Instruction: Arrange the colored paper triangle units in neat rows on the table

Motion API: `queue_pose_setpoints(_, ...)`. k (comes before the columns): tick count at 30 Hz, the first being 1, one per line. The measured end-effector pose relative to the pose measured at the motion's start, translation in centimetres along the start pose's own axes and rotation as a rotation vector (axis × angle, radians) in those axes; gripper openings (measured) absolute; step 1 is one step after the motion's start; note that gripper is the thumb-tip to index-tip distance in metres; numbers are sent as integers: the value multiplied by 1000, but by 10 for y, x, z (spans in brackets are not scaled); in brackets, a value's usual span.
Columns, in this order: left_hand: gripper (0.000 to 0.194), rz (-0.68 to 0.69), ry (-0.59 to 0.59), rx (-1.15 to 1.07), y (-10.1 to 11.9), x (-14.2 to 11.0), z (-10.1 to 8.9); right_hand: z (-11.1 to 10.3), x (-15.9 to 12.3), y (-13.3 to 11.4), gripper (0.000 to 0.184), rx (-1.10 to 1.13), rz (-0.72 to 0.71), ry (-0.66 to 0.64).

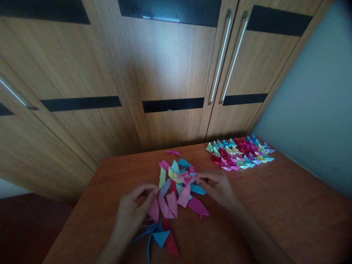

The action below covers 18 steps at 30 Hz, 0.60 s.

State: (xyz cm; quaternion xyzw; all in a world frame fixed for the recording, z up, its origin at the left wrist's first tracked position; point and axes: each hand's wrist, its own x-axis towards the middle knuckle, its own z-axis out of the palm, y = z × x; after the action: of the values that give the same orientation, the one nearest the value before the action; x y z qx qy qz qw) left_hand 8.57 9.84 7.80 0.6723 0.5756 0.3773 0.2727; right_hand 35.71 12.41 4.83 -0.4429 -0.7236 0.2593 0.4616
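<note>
A loose heap of coloured folded paper pieces lies on the table in front of me, in pink, blue, yellow, green, lilac and red. My left hand is at the heap's left side, thumb and forefinger pinched together on the tip of a pink folded paper. On the right, my right hand pinches the edge of a pink paper boat at the top of the heap. Nearer to me lie a blue folded paper with thin blue strips and a red folded paper.
Rows of small coloured paper boats stand at the table's back right, near the wall. One flat pink paper piece lies behind the heap. A wooden cabinet with metal handles rises along the table's far edge.
</note>
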Motion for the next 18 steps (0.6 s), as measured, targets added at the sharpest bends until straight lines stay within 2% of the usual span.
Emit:
queue_pose_setpoints(3, 24, -58, 68, 29, -4, 1, -4, -50, -10, 34, 23, -85, 132, 303)
queue_pose_setpoints(6, 30, -105, 97, -20, -11, 1, -3, -120, -24, 76, 34, -216, 271, 558)
queue_pose_setpoints(9, 38, -116, 82, -92, -16, 1, 1, -193, -40, 113, 40, -419, 435, 659)
queue_pose_setpoints(12, 39, -108, 53, -96, -19, 1, 3, -251, -53, 139, 30, -667, 576, 715)
queue_pose_setpoints(15, 38, -97, 46, -44, -20, 2, 1, -283, -62, 157, 19, -813, 723, 734)
queue_pose_setpoints(18, 36, -81, 62, 17, -20, 3, -2, -293, -66, 170, 12, -837, 784, 713)
